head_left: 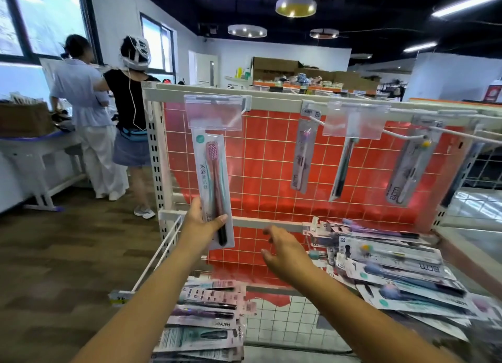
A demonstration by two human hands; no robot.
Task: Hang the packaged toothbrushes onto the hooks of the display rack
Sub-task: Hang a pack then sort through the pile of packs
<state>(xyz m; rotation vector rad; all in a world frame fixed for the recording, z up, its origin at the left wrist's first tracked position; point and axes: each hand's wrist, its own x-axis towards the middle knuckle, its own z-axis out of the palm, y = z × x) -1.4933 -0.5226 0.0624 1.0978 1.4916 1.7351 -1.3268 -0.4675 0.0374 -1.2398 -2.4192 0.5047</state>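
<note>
Head view shows us holding a packaged toothbrush [214, 188] upright at centre-left of the frame, its top tucked behind a clear label holder [213, 112] on the top rail of the display rack [271, 156]. Our left hand [202, 221] grips the lower end of the pack, thumb across the front, fingers [196, 203] clamped behind it. Our right hand [284, 249] hovers just right of it at lower centre, holding nothing, its fingers spread and slightly blurred.

Further right on the red grid back panel, three more packs hang from hooks: a purple pack [303, 156], a dark pack [343, 167] under a second label holder [353, 120], and a pack marked "BDM" [410, 167].

Below them at right, a loose pile of packs [394, 270] lies on the wire shelf [282, 319]; a second stack [206, 319] sits at lower centre. At upper left of the frame two people [108, 112] stand at a white bench [35, 145].
</note>
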